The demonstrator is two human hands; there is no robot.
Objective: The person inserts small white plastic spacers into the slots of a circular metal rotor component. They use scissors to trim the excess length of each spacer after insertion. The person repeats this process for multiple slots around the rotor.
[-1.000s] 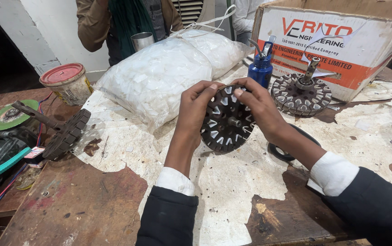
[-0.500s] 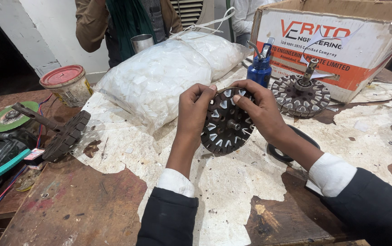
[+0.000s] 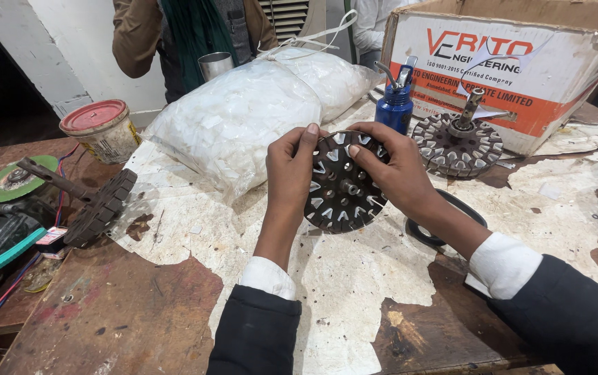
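Left hand (image 3: 290, 163): bare, no glove, no ring or watch in sight; short, plain nails.
Right hand (image 3: 394, 170): bare as well, nothing worn on the fingers or wrist.
Left sleeve: dark, near-black jacket cloth, smooth and matte, ending just short of the wrist.
Left cuff: white shirt cuff showing as a narrow band below the jacket edge.
Right sleeve: the same dark jacket cloth, broad and lightly creased along the forearm.
Right cuff: white shirt cuff, wider than the left one, slightly rumpled and folded.
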